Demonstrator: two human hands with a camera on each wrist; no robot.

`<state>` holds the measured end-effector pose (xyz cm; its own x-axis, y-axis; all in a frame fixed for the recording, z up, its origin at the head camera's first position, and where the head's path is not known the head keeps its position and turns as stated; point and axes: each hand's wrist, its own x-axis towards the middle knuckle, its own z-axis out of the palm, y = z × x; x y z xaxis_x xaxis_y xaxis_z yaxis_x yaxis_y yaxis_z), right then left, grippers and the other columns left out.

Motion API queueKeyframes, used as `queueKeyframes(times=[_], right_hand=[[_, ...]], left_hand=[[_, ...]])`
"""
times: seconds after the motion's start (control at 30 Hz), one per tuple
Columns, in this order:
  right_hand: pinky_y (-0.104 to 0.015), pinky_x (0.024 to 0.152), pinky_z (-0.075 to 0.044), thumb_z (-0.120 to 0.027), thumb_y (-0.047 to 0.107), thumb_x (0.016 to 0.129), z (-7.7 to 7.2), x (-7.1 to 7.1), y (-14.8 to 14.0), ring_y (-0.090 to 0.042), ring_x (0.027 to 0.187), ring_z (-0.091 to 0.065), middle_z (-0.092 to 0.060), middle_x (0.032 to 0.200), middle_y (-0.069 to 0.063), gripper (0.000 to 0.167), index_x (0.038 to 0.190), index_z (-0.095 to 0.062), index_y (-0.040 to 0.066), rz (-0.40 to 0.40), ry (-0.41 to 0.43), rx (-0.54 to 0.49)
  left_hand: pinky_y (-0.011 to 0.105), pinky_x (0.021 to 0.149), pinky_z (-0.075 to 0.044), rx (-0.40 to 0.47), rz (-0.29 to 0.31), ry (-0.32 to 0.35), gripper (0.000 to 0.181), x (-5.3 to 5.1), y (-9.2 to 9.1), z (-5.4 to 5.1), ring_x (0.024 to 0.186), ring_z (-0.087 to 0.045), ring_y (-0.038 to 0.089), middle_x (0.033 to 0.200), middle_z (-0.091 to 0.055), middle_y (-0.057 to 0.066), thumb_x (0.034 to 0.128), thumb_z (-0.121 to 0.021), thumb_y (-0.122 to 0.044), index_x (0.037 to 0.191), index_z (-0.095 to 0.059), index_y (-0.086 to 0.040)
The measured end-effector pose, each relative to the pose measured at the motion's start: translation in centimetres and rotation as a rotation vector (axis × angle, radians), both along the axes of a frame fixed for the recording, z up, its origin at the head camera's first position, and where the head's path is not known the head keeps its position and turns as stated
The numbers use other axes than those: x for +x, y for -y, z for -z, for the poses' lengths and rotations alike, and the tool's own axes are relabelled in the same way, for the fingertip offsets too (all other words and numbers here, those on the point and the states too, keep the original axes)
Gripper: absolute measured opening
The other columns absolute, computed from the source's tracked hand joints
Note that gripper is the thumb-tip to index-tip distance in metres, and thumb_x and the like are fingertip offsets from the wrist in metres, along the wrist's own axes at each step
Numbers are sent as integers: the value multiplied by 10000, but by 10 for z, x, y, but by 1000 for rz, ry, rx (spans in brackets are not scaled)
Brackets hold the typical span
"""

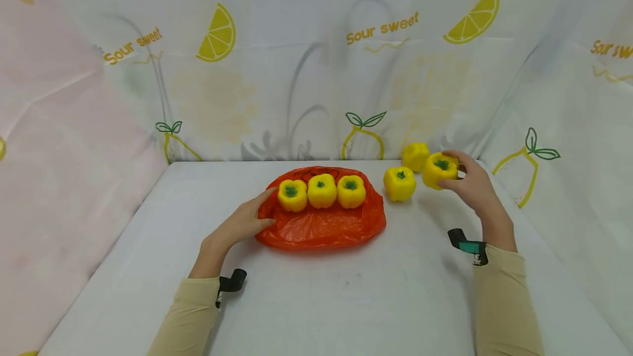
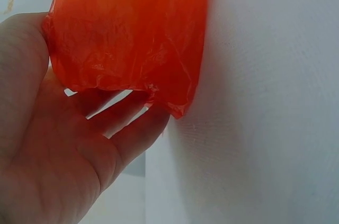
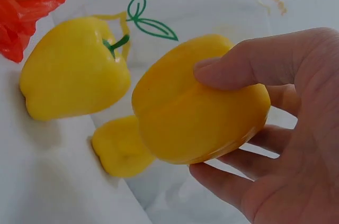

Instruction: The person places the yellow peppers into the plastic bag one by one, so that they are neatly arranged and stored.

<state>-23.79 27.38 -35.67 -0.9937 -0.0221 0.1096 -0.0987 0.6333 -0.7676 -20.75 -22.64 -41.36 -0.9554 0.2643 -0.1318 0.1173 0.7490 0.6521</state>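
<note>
In the head view my right hand (image 1: 473, 184) grips a yellow bell pepper (image 1: 440, 170) raised at the back right. The right wrist view shows the thumb on the near side of this pepper (image 3: 185, 107) and the fingers round the other. My left hand (image 1: 242, 221) holds the left edge of a red plastic bag (image 1: 316, 232), fingers and thumb spread round it; in the left wrist view the fingertips pass behind the bag (image 2: 127, 38). Three yellow bell peppers stand in a row at the bag's back: left (image 1: 292, 195), middle (image 1: 322, 191) and right (image 1: 351, 192).
Two more yellow bell peppers rest on the white table (image 1: 346, 301) right of the bag, one nearer (image 1: 399, 184) and one farther back (image 1: 415, 156). A lemon-printed cloth (image 1: 296, 43) hangs behind the table and along its sides.
</note>
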Motion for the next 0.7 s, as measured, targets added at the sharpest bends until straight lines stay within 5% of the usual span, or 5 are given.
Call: queueKeyframes(times=[0.3, 0.7], right_hand=[[-609, 1107, -402, -715, 208, 898, -18, 7, 32, -389, 1339, -413, -347, 1556, -169, 707, 1512, -371, 144, -113, -70, -4], [-561, 1128, -411, -705, 143, 869, -18, 10, 80, -336, 1297, -460, -423, 1492, -121, 644, 1457, -446, 186, -322, -48, -54]], left_hand=[[630, 1167, -308, 0, -6, 10, 751, 2, -2, -3, 1502, -277, 363, 1632, -299, 96, 935, -618, -248, 1583, -240, -281], [628, 1172, -301, 13, 6, 3, 751, 3, -1, -5, 1507, -272, 356, 1634, -297, 87, 937, -618, -241, 1584, -240, -279]])
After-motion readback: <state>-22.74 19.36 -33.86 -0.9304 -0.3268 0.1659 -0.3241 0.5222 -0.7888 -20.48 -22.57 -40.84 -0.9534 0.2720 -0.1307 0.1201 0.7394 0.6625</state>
